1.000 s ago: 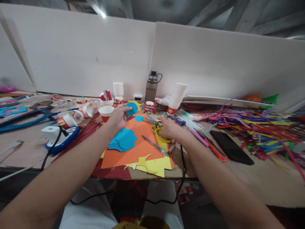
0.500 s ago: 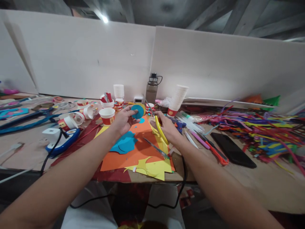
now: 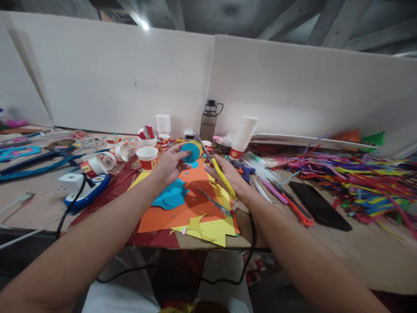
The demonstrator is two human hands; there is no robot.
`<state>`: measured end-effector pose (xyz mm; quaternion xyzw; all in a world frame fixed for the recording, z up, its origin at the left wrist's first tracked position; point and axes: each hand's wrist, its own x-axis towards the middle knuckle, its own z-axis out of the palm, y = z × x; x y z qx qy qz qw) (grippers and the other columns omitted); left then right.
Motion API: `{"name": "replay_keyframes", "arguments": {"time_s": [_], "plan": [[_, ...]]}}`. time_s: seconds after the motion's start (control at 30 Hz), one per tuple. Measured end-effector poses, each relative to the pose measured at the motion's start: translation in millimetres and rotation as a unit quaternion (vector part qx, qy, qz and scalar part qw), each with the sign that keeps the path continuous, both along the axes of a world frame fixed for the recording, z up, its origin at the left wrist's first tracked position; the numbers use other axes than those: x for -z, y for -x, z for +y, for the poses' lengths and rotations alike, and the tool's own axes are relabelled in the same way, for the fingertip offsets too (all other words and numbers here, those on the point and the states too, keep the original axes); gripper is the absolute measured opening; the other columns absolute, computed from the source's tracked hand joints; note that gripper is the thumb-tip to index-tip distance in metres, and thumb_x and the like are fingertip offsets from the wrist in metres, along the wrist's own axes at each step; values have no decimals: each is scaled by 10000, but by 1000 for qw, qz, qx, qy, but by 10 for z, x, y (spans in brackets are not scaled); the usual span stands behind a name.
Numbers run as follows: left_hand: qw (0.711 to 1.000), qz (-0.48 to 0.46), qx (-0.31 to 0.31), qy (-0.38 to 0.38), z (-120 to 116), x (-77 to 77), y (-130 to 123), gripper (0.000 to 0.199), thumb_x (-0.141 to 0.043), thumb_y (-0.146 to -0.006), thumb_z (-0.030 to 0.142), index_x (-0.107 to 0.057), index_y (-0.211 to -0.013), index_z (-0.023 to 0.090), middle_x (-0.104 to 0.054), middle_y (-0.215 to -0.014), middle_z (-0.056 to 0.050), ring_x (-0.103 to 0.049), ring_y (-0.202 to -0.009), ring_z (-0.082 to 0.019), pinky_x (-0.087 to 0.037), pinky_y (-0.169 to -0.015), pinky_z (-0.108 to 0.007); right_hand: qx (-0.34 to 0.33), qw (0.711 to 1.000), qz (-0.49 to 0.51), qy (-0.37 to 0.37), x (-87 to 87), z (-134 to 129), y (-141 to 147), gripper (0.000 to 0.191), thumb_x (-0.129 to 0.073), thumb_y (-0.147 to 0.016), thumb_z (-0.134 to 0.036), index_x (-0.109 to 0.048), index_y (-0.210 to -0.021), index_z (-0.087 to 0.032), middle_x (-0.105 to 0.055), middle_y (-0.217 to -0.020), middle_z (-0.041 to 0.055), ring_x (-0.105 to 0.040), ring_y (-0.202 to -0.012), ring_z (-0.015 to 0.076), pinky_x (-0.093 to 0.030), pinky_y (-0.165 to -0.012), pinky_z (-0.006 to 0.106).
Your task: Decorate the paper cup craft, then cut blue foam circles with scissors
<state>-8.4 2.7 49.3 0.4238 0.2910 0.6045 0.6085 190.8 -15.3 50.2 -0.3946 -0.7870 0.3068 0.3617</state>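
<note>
Pinched in my left hand (image 3: 171, 166) is a round blue paper disc (image 3: 190, 153), with a yellow paper piece (image 3: 199, 149) showing behind its right edge. My right hand (image 3: 226, 170) is closed round the yellow handles of a pair of scissors (image 3: 224, 178). The scissor blades (image 3: 202, 145) point up and to the left, close by the yellow paper; whether they touch it I cannot tell. Below the hands lie an orange sheet (image 3: 192, 219), a cut blue paper (image 3: 171, 195), yellow offcuts (image 3: 208, 232) and a pen (image 3: 214, 202).
A paper cup (image 3: 147, 157) stands left of my left hand. Farther back are a water bottle (image 3: 208, 121) and a tall cup stack (image 3: 244, 134). On the right lie a glue gun (image 3: 243, 170), a red-handled cutter (image 3: 302, 214), a phone (image 3: 319, 204) and coloured pipe cleaners (image 3: 368, 178). A power strip (image 3: 91, 193) sits left.
The scissors have swung slightly, and their blades now look wider apart beside the yellow paper. Both hands have shifted a little to the right in the view, still holding the same things.
</note>
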Motion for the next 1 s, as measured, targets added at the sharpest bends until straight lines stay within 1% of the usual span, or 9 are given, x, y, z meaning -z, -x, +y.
{"name": "replay_keyframes", "arguments": {"time_s": [0.17,0.27,0.43,0.5,0.6,0.7,0.8,0.93,1.0], "plan": [[1000,4,-3,-4,6,11,3,311,-731,-675,163,-677,-980,185,-705,-820,-18,-624,-599,-106,-503,-463,-203,6,1000,5,19,-20,-20,3,325,-563,-837,-469,-563,-1029,-207,-565,-909,27,-506,-735,128,-423,-587,221],[1000,4,-6,-4,9,16,4,299,-724,-683,158,-677,-977,187,-704,-819,-18,-617,-590,-100,-498,-463,-201,5,999,13,32,-31,-29,7,326,-568,-827,-475,-559,-1007,-203,-557,-883,22,-487,-693,115,-413,-555,211],[1000,2,-4,0,13,12,9,285,-706,-696,139,-682,-976,183,-702,-820,-20,-619,-593,-100,-506,-466,-203,5,999,26,35,-30,-36,21,321,-595,-803,-494,-550,-918,-197,-554,-847,12,-465,-632,95,-388,-498,190],[1000,0,-7,3,13,6,14,289,-710,-691,128,-682,-974,177,-702,-819,-20,-622,-604,-100,-520,-485,-207,19,998,37,44,-8,-19,24,333,-605,-791,-507,-555,-913,-201,-552,-807,2,-460,-600,90,-371,-469,184],[1000,4,-9,15,17,10,21,255,-720,-681,119,-676,-930,159,-698,-801,-19,-628,-622,-102,-541,-520,-215,59,993,79,63,44,38,25,358,-635,-762,-508,-554,-935,-206,-529,-708,-29,-431,-524,74,-346,-445,185],[999,24,14,30,23,46,6,221,-704,-688,101,-671,-901,147,-694,-807,-28,-639,-645,-109,-543,-519,-210,83,982,154,65,82,93,36,413,-689,-715,-463,-547,-1009,-209,-513,-669,-54,-406,-486,61,-339,-443,187],[998,45,37,36,19,102,-29,214,-695,-684,73,-681,-886,144,-679,-803,-24,-633,-644,-104,-547,-522,-205,80,973,207,57,88,109,62,455,-720,-680,-415,-544,-1044,-205,-501,-655,-63,-397,-478,55,-351,-448,191],[995,77,58,27,-1,155,-68,195,-705,-685,79,-691,-871,135,-661,-784,-20,-603,-618,-92,-559,-532,-216,65,972,218,56,91,97,95,432,-722,-666,-354,-557,-1033,-196,-538,-699,-45,-415,-478,54,-354,-432,191],[994,92,62,25,-13,165,-78,208,-716,-679,86,-692,-881,130,-666,-799,-28,-601,-623,-92,-558,-528,-213,61,974,209,57,108,97,104,427,-716,-658,-319,-564,-1038,-195,-521,-676,-53,-425,-480,60,-351,-422,186]]}}
